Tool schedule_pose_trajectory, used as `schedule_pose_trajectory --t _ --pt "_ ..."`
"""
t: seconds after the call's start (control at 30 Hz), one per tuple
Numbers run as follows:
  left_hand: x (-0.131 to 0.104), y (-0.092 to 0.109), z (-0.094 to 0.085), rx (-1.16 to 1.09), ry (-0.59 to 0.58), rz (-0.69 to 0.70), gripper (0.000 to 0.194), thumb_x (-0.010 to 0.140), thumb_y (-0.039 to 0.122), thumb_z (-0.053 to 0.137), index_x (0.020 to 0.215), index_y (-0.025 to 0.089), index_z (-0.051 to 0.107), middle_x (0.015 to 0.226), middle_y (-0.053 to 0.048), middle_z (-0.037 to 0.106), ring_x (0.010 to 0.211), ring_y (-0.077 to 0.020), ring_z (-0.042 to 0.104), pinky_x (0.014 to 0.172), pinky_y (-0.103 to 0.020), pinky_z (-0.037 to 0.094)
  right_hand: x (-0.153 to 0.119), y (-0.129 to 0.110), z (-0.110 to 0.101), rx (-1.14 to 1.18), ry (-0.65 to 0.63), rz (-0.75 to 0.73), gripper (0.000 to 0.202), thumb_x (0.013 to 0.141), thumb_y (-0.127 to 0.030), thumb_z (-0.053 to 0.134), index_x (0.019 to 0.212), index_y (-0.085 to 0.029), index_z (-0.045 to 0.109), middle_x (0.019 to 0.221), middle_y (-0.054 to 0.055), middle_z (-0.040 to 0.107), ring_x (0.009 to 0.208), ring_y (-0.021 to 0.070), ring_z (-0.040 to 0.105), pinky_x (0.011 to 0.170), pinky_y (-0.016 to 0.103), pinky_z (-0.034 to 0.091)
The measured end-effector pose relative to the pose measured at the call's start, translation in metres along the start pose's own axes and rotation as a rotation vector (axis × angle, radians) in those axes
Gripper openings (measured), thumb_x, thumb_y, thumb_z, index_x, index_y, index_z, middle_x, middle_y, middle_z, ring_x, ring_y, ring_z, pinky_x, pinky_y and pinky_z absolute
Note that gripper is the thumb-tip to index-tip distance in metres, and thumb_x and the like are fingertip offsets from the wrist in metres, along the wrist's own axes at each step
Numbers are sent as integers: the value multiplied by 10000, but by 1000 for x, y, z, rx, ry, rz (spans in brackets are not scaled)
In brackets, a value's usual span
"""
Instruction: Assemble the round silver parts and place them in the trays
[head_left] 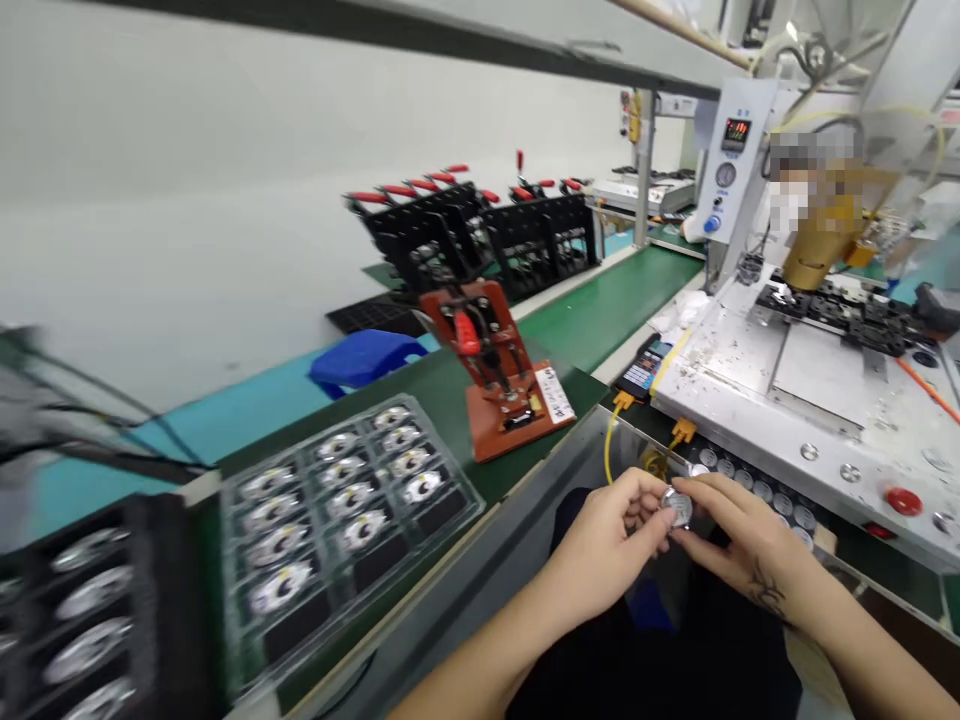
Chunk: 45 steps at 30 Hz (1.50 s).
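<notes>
A small round silver metal part is held over my lap, in front of the bench edge. My left hand grips its left side between thumb and fingers. On the opposite edge, the thumb and fingers of my right hand close around it. Just beyond my right hand, rows of similar round parts lie along the front of the machine. The underside of the held part is hidden.
Left, a clear plastic tray carries several shiny parts, beside a black foam tray. A brown clamp fixture stands behind. Right is a white machine with a red button. A yellow cable hangs near my hands.
</notes>
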<state>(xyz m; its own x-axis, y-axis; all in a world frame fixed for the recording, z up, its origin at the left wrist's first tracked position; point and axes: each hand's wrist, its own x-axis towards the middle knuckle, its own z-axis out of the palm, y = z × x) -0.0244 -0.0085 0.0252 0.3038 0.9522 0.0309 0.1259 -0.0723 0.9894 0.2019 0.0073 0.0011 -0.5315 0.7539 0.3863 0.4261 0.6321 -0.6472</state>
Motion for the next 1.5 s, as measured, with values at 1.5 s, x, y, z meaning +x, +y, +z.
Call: schedule_pose_trajectory --t 1.5 --pt "32 -61 -223 702 311 -122 178 759 297 757 885 175 725 593 58 538 571 -158 511 571 -264 349 232 74 160 72 -166 -101 277 925 -303 727 1174 -183 725 917 31 640 732 168 603 744 294 523"
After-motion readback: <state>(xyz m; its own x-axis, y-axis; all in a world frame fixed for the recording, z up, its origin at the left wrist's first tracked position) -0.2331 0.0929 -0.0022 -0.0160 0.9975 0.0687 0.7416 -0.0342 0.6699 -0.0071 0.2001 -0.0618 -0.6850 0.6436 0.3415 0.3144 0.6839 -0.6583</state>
